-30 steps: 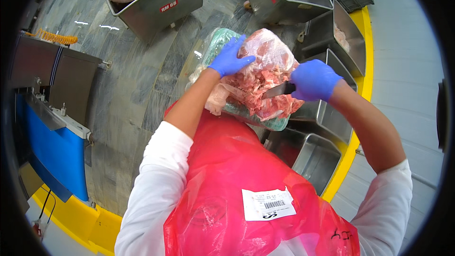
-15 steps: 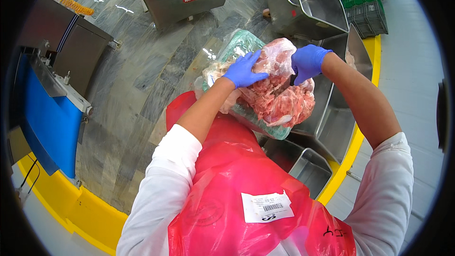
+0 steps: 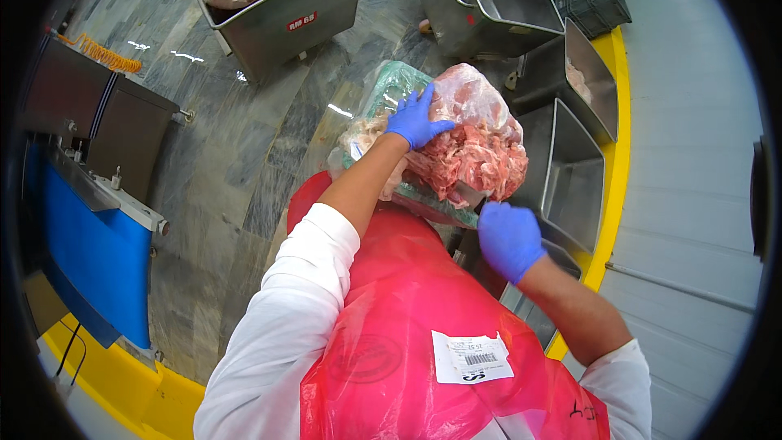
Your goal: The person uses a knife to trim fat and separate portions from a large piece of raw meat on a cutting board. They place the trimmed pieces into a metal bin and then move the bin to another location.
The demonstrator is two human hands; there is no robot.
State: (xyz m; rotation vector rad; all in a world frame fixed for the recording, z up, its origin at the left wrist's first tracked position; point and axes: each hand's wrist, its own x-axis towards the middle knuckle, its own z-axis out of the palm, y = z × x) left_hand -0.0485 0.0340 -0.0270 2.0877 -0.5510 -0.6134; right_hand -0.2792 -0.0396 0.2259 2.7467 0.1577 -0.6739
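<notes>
A large piece of raw meat point(image 3: 476, 155), pale on its upper part and red and ragged below, rests on a green board or crate wrapped in clear plastic point(image 3: 401, 85). My left hand point(image 3: 417, 121), in a blue glove, lies on the left side of the meat with its fingers spread. At the lower right of the meat, my blue-gloved right hand point(image 3: 509, 236) is closed round a knife. Its grey blade point(image 3: 467, 195) shows against the lower edge of the meat; the handle is hidden in my fist. Pale trimmings point(image 3: 366, 137) lie left of the meat.
A steel bin point(image 3: 293, 24) holding meat stands at the far left. Further steel bins point(image 3: 489, 24) line the right side, by a yellow rail point(image 3: 617, 163). Green and grey crates point(image 3: 593, 0) are stacked at the far right. Left is a machine with a blue panel point(image 3: 98, 236).
My right hand has moved from the upper right of the meat down to its lower right, toward me. The left hand stays on the meat. The whole view has shifted slightly.
</notes>
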